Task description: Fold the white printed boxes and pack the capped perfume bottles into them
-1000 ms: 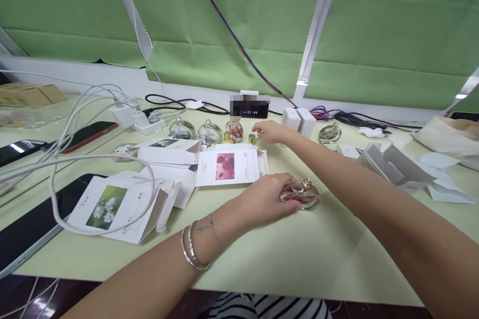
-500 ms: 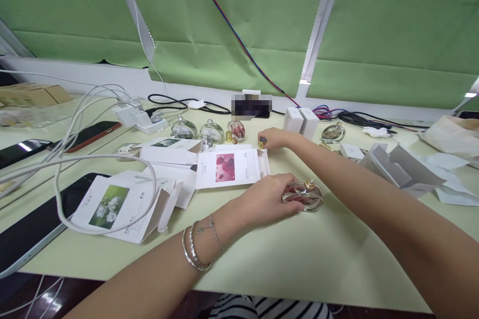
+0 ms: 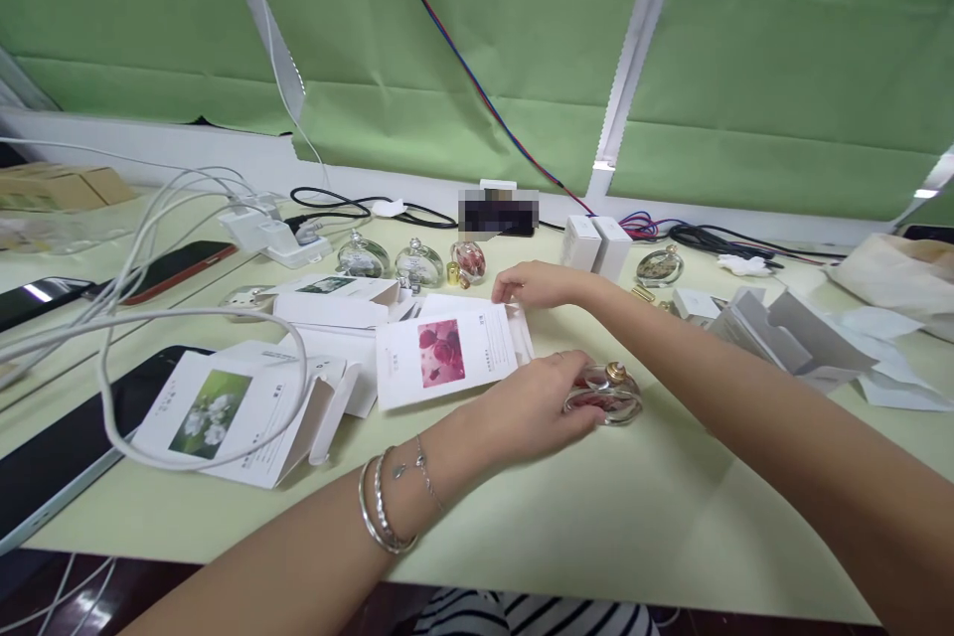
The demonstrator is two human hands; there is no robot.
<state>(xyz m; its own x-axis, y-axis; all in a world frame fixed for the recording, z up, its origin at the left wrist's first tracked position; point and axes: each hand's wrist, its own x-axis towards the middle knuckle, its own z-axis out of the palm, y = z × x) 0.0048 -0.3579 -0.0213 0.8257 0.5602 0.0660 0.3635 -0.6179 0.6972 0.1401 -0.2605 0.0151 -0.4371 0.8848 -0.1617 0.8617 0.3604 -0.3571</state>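
A round glass perfume bottle (image 3: 615, 399) with red petals inside is held on the table (image 3: 671, 507), its gold-coloured neck bare of any cap. It is gripped at its left side by the left hand (image 3: 548, 407), with the thumb laid across the front; the fingertips behind the glass are hidden.

Just beyond it, a white carton printed with roses (image 3: 481, 343) is lying on the table. Its far right corner is met by the right hand (image 3: 544, 284), whose fingers are curled downward; whether the carton is pinched or merely touched cannot be told.

Since half a second ago, the rose carton has been shifted nearer the left wrist and turned slightly. The dark-topped gold cap that was seen at the right fingertips is now out of sight, so whether it is kept in the palm cannot be told. For the work in hand, it is judged that the carton is being handled while the bottle is kept steady, uncapped.

Farther back, another red-petalled bottle (image 3: 469, 261) is placed with a gold cap (image 3: 452, 273) beside it. To the left, a white-flower carton (image 3: 171, 442) is crossed by a white cable (image 3: 104, 388).
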